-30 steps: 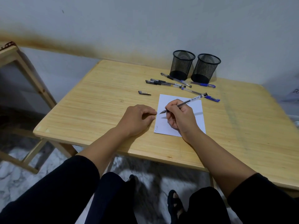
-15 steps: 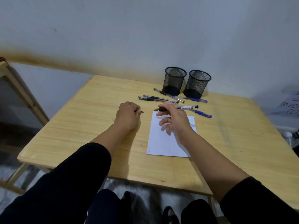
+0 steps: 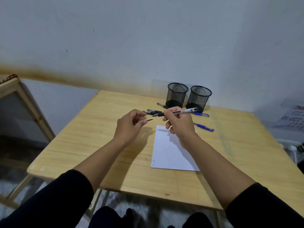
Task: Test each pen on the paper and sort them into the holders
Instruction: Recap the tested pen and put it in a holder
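A clear-barrelled pen point(image 3: 176, 112) with a black grip is held level in the air above the far end of the paper point(image 3: 172, 150), its bare tip pointing left. The right hand point(image 3: 178, 125) grips it near the grip section, fingers curled round the barrel. Just left of the tip, the left hand point(image 3: 130, 125) pinches a small dark pen cap point(image 3: 148, 120) between thumb and fingertips; cap and tip are near one another but apart.

The step in hand looks like recapping the tested pen. To do it well, the cap's open end should be lined up with the tip along the barrel's axis, then pushed straight on until seated, before the pen goes to one of the two black mesh holders point(image 3: 176, 95) standing side by side at the far edge of the bench point(image 3: 92, 145). Both holders appear empty. Which holder suits this pen cannot be told.

Several untested pens point(image 3: 153, 111) lie in a loose cluster in front of the holders, and two blue pens point(image 3: 204, 66) lie to the right of the paper's far end.

A second ago the right hand was writing on the paper and the left rested beside it, with the cap lying on the bench. Half a second ago the left hand was at the cap. Now both hands are raised and the cap is off the bench.
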### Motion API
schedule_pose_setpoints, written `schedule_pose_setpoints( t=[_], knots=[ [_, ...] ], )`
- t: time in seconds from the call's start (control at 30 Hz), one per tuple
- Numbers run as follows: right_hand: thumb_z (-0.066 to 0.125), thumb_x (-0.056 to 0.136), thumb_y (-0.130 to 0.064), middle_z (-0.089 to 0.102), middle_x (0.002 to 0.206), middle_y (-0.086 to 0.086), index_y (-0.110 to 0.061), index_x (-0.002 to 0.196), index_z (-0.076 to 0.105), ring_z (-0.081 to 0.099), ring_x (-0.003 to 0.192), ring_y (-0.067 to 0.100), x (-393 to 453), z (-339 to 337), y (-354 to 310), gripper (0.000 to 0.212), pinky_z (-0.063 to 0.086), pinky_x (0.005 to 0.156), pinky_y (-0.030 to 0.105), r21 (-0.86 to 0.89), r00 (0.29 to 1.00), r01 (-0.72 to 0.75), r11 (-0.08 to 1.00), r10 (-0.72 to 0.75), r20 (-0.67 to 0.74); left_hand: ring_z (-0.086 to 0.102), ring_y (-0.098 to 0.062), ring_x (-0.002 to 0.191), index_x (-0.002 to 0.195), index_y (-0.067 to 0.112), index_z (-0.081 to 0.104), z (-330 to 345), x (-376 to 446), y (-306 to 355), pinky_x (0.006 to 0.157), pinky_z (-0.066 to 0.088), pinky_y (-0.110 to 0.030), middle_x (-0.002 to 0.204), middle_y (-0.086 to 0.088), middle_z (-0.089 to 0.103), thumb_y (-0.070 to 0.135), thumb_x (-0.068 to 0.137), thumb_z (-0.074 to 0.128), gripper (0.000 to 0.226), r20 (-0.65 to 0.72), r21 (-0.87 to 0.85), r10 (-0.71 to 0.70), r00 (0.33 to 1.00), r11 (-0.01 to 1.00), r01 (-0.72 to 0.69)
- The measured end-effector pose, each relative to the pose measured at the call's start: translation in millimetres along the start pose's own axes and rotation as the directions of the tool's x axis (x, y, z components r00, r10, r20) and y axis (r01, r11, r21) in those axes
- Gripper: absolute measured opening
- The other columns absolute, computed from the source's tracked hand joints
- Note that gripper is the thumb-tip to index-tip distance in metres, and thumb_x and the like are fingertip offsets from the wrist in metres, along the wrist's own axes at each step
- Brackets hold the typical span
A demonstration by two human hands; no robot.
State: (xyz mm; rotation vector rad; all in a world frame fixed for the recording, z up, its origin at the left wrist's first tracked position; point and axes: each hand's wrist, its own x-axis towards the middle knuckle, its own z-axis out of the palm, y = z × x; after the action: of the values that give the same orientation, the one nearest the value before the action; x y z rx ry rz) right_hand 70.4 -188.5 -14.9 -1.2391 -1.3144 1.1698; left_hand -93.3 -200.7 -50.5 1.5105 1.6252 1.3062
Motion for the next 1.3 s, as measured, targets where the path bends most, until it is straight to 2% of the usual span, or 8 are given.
schedule_pose_setpoints(
  t=[0.1,0.53,0.7,0.83,0.93,1.0,1.17,1.3],
  knots=[
    [0.057,0.087,-0.012,0.059,0.064,0.002,-0.016,0.072,0.056,0.045,0.046,0.011,-6,0,-6,0.016,0.029,0.042,0.020,0.026,1.000,0.011,1.000,-0.011,-0.001,0.064,-0.004,0.084,0.093,0.027,0.062,-6,-8,10,0.075,0.046,-0.014,0.086,0.013,0.070,0.017,0.083,0.066,0.015,-0.010,-0.083,0.020,1.000,0.996,-0.021],
    [0.056,0.090,-0.007,0.048,0.061,0.005,-0.013,0.072,0.054,0.040,0.047,0.009,-41,-18,-16,0.019,0.032,0.040,0.015,0.172,0.989,0.019,0.985,-0.044,0.141,0.061,-0.008,0.074,0.075,0.027,0.062,4,-46,47,0.072,0.047,-0.021,0.080,0.007,0.069,0.010,0.082,0.066,0.019,0.032,-0.206,0.083,0.996,0.976,-0.074],
    [0.056,0.090,-0.007,0.049,0.057,0.003,-0.014,0.072,0.055,0.041,0.047,0.008,-56,-21,-14,0.019,0.034,0.044,0.016,0.109,0.990,0.077,0.991,-0.089,0.111,0.060,-0.010,0.076,0.073,0.028,0.062,8,-58,50,0.076,0.049,-0.027,0.079,0.007,0.068,0.008,0.082,0.065,0.022,0.029,-0.191,0.086,0.996,0.978,-0.079],
    [0.058,0.090,-0.009,0.054,0.062,0.004,-0.010,0.080,0.058,0.046,0.049,0.007,-65,-23,-11,0.010,0.034,0.044,0.016,0.075,0.985,0.062,0.995,-0.073,0.154,0.059,-0.012,0.077,0.077,0.026,0.060,3,-63,44,0.066,0.043,-0.015,0.081,0.006,0.067,0.011,0.084,0.063,0.017,0.073,-0.106,0.120,0.990,0.988,-0.112],
    [0.056,0.090,-0.008,0.058,0.068,0.007,-0.005,0.089,0.062,0.050,0.056,0.011,-65,-30,-13,0.006,0.034,0.043,0.017,0.200,0.984,0.008,0.980,-0.043,0.170,0.053,-0.007,0.068,0.078,0.028,0.061,-6,-59,45,0.056,0.038,-0.006,0.078,0.009,0.064,0.013,0.085,0.062,0.016,0.068,-0.066,0.113,0.991,0.992,-0.109],
    [0.057,0.090,-0.012,0.063,0.074,0.007,-0.005,0.094,0.065,0.053,0.059,0.012,-65,-38,-15,0.012,0.037,0.045,0.017,0.249,0.980,-0.050,0.967,-0.001,0.201,0.050,-0.006,0.065,0.078,0.029,0.061,-14,-55,47,0.055,0.037,-0.007,0.075,0.013,0.062,0.014,0.086,0.061,0.017,0.045,-0.050,0.109,0.993,0.993,-0.106],
    [0.058,0.090,-0.019,0.073,0.084,0.005,-0.011,0.090,0.068,0.060,0.064,0.009,-62,-48,-21,0.013,0.042,0.055,0.020,-0.122,0.952,-0.014,0.992,0.051,0.301,0.062,-0.010,0.088,0.081,0.031,0.065,-17,-42,58,0.069,0.043,-0.020,0.089,0.005,0.070,0.013,0.086,0.061,0.019,0.038,-0.097,0.132,0.990,0.987,-0.128],
    [0.058,0.092,-0.024,0.074,0.079,-0.007,-0.022,0.088,0.067,0.061,0.070,0.008,-46,-50,-33,0.010,0.043,0.065,0.023,-0.232,0.944,0.069,0.970,0.012,0.331,0.062,0.000,0.082,0.105,0.027,0.061,-1,-29,78,0.068,0.046,-0.006,0.094,0.006,0.065,0.008,0.086,0.060,0.027,0.032,-0.221,0.178,0.984,0.961,-0.167]
  ],
)
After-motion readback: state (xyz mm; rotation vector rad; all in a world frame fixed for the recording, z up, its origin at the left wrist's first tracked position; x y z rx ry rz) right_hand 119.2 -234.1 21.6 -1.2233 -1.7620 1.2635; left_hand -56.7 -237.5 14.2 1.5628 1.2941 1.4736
